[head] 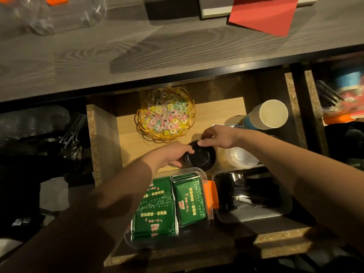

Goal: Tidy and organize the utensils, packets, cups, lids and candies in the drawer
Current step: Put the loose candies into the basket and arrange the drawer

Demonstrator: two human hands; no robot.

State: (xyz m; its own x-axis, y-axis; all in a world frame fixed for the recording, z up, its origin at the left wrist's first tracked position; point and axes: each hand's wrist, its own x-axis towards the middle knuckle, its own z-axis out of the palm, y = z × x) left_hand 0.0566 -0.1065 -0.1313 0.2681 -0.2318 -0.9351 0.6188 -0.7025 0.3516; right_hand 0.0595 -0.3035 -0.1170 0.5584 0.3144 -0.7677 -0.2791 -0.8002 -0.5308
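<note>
Both hands, left (173,154) and right (214,137), pinch black lids (201,157) just below the basket (165,115); light, slippery stack I reckon, so I'd hold the rims.

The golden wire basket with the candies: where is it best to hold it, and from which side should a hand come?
Grip the golden wire basket at its flared woven rim, coming from above on the near-left side. The rim stands free of the wrapped candies there and gives the fingers an edge to pinch. Its near-right side is crowded by both hands at the black round lid.
</note>
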